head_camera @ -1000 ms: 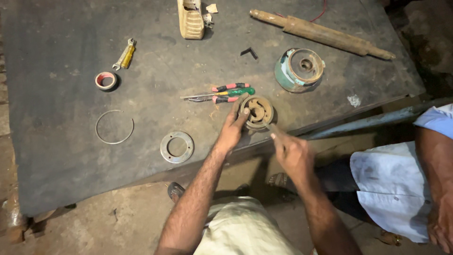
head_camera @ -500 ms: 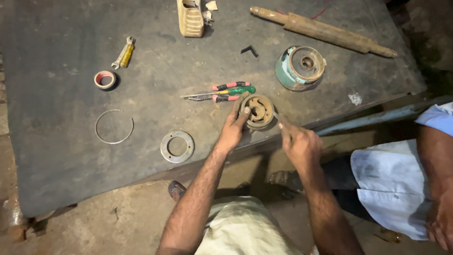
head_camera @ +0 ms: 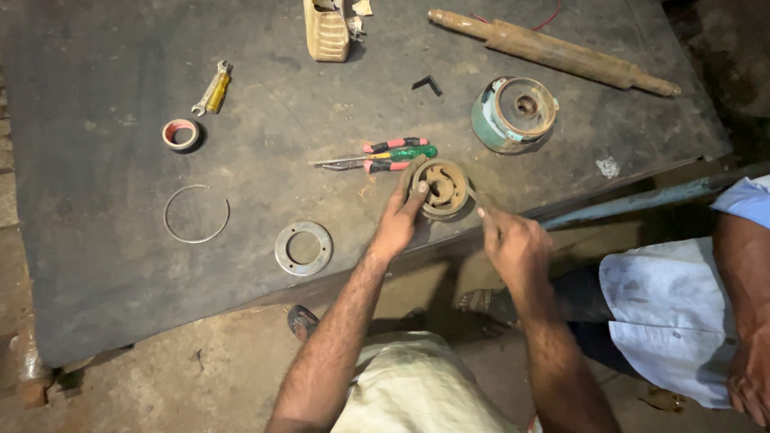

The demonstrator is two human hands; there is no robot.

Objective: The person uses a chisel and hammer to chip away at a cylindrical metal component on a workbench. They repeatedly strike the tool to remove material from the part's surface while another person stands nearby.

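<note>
Nearest: right hand [head_camera: 517, 244], clenched round a thin tool whose tip reaches the rim of the round rusty part [head_camera: 439, 188]. Over the last second this hand has drawn slightly right and back from the part, the tool tip now at the part's right edge; the prying or scraping stroke appears to be repositioning.

Left hand [head_camera: 399, 218]: fingers spread over the part's left side, pressing it onto the dark board [head_camera: 120, 265], near its front edge; position unchanged.

Beside, left: flat metal ring [head_camera: 303, 248], wire ring [head_camera: 196, 213].

Just beyond the part: screwdrivers with red and green handles [head_camera: 393, 154].

Farther: tape roll [head_camera: 181, 133], small spanner [head_camera: 212, 88], green housing [head_camera: 513, 114], long rusty shaft [head_camera: 553, 50].
</note>
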